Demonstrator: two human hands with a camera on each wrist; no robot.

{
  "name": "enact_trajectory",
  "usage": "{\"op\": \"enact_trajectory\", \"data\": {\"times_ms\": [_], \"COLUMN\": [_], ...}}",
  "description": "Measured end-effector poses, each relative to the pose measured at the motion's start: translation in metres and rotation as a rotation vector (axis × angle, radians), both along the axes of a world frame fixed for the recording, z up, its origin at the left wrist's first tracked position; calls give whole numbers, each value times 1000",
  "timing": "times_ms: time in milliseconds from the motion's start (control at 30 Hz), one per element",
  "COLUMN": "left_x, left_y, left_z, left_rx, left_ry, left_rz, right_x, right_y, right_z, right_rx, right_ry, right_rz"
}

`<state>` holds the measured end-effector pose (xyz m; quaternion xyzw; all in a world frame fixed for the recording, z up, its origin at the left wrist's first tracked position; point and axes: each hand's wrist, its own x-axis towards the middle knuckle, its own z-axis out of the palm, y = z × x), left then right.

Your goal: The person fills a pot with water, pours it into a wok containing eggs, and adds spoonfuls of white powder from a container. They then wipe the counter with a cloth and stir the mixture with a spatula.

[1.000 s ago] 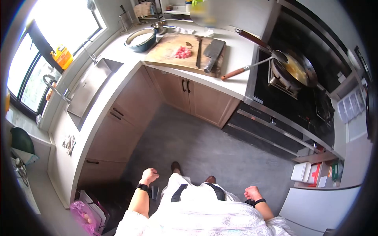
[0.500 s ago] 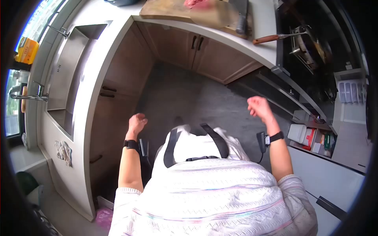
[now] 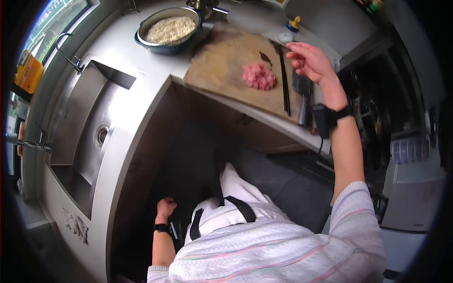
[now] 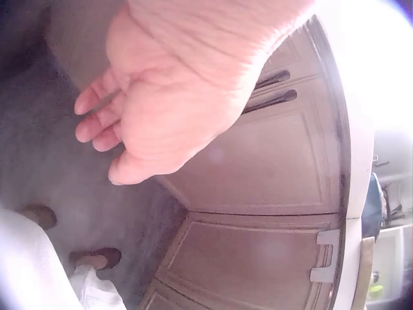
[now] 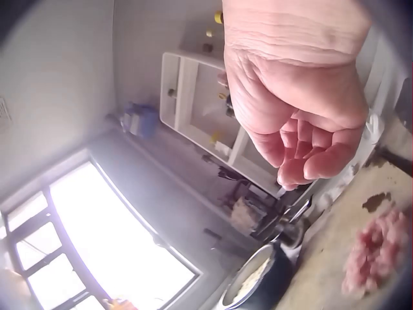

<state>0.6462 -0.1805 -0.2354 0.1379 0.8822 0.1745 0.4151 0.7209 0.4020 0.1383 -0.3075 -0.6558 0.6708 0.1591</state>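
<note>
My right hand (image 3: 311,63) is raised over the right edge of the wooden cutting board (image 3: 222,61), its fingers loosely bent around nothing. Under and beside it lies a cleaver (image 3: 301,89), blade partly covered by the hand. Left of the cleaver is a pair of dark chopsticks (image 3: 285,82), then a heap of diced raw meat (image 3: 258,77). A bottle with a yellow top (image 3: 290,29) stands just beyond the fingertips. My left hand (image 4: 174,97) hangs low beside the body in front of the cabinets, fingers relaxed and holding nothing.
A blue-rimmed bowl of pale food (image 3: 171,29) stands left of the board, with a metal pan (image 3: 203,5) behind it. The steel sink (image 3: 87,122) is along the left counter. At right is the dark stove (image 3: 373,94). Cabinet doors (image 4: 271,155) front the counter.
My right hand has risen from beside the body to above the board's right side. The left hand stays low. The view has swung back up to the counter, with the board now nearer.
</note>
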Motion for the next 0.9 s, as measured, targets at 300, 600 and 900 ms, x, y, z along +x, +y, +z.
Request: {"op": "enact_trajectory", "data": {"times_ms": [300,600,900], "left_x": [1,31,7], "left_y": [4,21,39], "left_z": [0,22,27], "left_rx": [-31,-117,-75], "left_ry": [-49,-85,-190], "left_rz": [398,612,626], "right_x": [-176,-239,-190], "right_y": [162,205,220], "right_z": [-84,-144,-82], "right_rx": [258,999,335], "right_ry": [-476,-856,143], "right_rz": [59,245,-373]}}
